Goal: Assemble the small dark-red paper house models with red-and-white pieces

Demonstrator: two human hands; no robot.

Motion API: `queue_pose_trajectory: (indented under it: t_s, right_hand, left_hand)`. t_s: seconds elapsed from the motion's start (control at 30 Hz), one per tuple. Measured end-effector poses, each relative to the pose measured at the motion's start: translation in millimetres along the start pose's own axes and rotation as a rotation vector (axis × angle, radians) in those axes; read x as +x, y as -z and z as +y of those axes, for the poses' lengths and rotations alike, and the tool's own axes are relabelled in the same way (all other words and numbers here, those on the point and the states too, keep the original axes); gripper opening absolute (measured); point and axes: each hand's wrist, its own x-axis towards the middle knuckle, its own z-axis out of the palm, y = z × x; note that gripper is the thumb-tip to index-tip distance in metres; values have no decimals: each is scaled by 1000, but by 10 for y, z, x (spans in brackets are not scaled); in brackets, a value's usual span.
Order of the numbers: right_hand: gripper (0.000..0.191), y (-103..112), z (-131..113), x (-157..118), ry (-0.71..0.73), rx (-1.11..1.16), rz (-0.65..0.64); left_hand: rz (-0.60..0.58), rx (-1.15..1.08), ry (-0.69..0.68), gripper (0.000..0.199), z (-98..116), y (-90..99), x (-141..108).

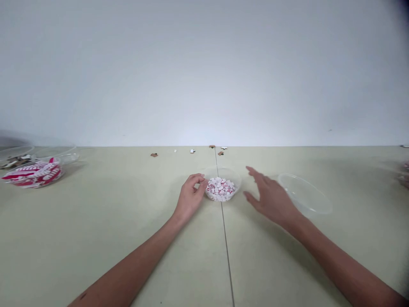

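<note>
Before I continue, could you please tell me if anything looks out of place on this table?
Yes, slightly: several small brown and white pieces lie loose on the table near the wall, outside any container, while the red-and-white pieces sit inside the clear round bowl.

We were indoors at a tabletop work area; home, office or workshop, we could not tell. Beneath the grip of our left hand [191,194] on the clear plastic tub [238,183] lay a pale green tabletop [96,226], its dark seam [227,251] just right of the grip; well beyond rose a plain whitish wall [204,72].
</note>
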Motion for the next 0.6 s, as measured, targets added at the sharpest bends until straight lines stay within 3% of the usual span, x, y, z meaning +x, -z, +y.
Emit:
queue_pose_trajectory:
  t_s: [0.13,0.2,0.27,0.4,0.53,0.6]
  right_hand:
    - [56,261,303,39,-171,-286,174]
    - [60,338,499,29,-234,-379,207]
    - [68,378,690,3,-315,-445,177]
    - [78,413,962,-55,-463,-413,88]
    - [78,420,961,-65,-465,-369,94]
    - [67,416,866,-75,-340,-288,125]
  left_hand:
    - [75,55,23,11,4,30,17]
    - [87,45,52,16,-4,37,21]
    - [71,21,73,26,-13,35,20]
    - [17,-3,76,26,-15,12,8]
    - [-3,-4,59,25,-21,-11,-3]
    - [-10,-1,54,24,-35,-15,-6]
